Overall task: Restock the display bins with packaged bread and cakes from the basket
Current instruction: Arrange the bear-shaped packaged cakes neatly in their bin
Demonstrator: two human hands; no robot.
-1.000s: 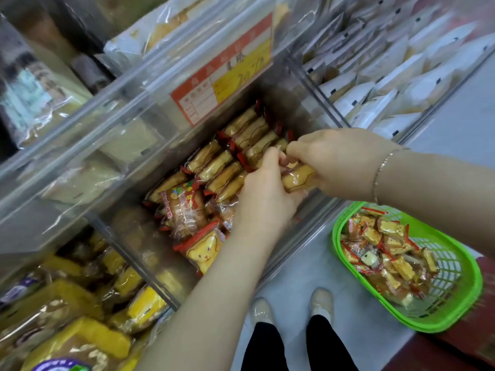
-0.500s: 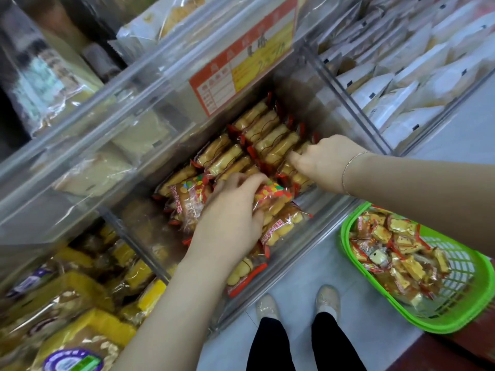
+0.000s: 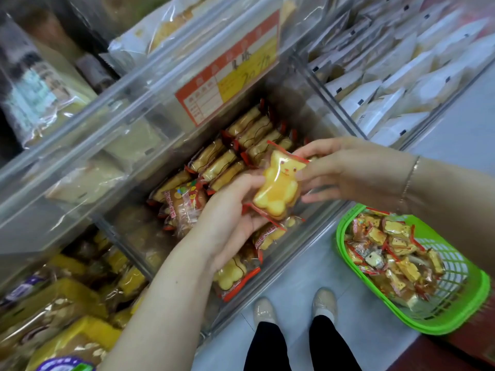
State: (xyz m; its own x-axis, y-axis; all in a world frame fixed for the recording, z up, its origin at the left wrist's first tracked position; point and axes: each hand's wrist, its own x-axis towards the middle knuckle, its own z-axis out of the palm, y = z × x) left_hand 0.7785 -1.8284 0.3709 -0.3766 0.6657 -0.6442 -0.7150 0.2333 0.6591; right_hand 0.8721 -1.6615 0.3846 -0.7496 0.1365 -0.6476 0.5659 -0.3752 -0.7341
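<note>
Two hands hold one bear-shaped cake packet (image 3: 278,187) above the clear display bin (image 3: 318,218). The left hand (image 3: 230,223) cups it from below with curled fingers; the right hand (image 3: 345,172) pinches its upper edge near the bear's ear. The cake is glossy yellow with a small printed face, sealed in clear film with red borders. Its long axis runs from the feet, low and near the left palm, up to the head, which points away toward the back of the bin and tilts slightly right. Half a second ago both hands were down among the packets in the bin and no bear was lifted; now the packet is raised clear of the rows. Beyond it, stacked cake packets (image 3: 249,140) stand on edge in neat rows. The green basket (image 3: 455,311) of more packets sits at the right, well apart.
</note>
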